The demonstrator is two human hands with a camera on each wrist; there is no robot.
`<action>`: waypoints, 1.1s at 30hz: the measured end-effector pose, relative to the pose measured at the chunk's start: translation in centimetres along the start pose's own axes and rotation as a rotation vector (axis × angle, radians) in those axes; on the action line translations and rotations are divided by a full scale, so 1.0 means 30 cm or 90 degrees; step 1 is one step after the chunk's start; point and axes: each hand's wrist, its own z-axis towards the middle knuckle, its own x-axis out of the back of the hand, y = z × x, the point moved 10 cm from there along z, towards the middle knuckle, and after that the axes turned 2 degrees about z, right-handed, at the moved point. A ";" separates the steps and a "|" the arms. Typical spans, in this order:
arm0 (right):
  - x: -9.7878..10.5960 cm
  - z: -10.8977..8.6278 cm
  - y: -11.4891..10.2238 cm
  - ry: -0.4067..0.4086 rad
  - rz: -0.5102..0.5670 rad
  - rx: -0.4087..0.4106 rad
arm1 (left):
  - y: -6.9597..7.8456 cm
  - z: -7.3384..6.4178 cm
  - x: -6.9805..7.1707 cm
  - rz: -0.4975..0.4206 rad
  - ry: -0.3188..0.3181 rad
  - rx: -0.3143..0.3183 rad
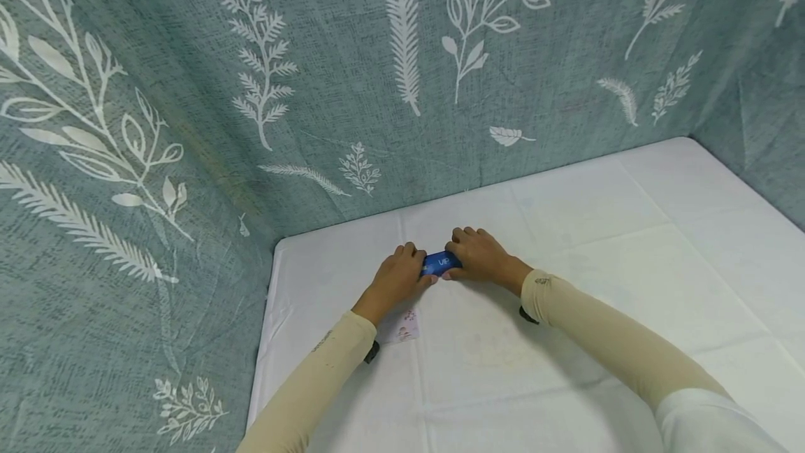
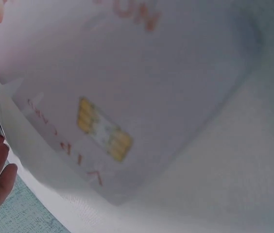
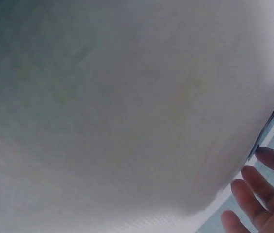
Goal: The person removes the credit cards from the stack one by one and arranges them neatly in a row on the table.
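A blue card (image 1: 442, 263) printed with "VIP" lies between my two hands above the white table. My left hand (image 1: 397, 275) grips its left end, with the thumb at the near edge and the fingers at the far edge. Its right end is held the same way by my right hand (image 1: 481, 256). Edge-on, the card looks like a thin dark strip (image 3: 264, 133) in the right wrist view. Beneath my left wrist is a pale pink card (image 1: 405, 327), partly hidden in the head view. Up close it shows a gold chip print (image 2: 104, 130) and reddish lettering.
A white cloth (image 1: 566, 369) covers the table. Grey-green curtains (image 1: 339, 75) with white leaf patterns hang behind the table and along its left and right sides.
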 end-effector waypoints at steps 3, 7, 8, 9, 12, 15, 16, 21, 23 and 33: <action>-0.001 -0.001 -0.001 -0.002 0.003 0.000 | 0.000 -0.001 0.001 -0.007 0.001 0.000; -0.008 0.000 -0.002 -0.010 0.004 -0.001 | -0.002 -0.002 0.001 -0.023 0.000 0.002; -0.008 0.000 -0.002 -0.011 0.006 -0.001 | -0.002 -0.002 0.001 -0.025 -0.001 0.002; -0.009 0.000 -0.002 -0.012 0.007 -0.001 | -0.004 -0.002 0.000 -0.029 -0.001 0.003; -0.009 0.000 -0.001 -0.011 0.008 -0.001 | -0.005 -0.001 -0.001 -0.036 -0.004 0.004; -0.010 -0.001 0.000 -0.008 0.006 -0.001 | -0.004 0.000 -0.001 -0.041 -0.004 0.002; -0.012 -0.001 0.001 -0.011 0.005 -0.002 | -0.004 0.000 0.000 -0.043 -0.005 0.002; -0.020 0.000 0.005 -0.024 0.003 -0.003 | -0.004 0.001 -0.003 -0.051 -0.015 0.010; -0.018 0.000 0.005 -0.022 0.001 -0.002 | -0.004 0.001 -0.004 -0.051 -0.018 0.012; -0.012 -0.002 0.004 -0.019 0.012 -0.002 | -0.003 -0.002 -0.004 -0.039 -0.023 0.016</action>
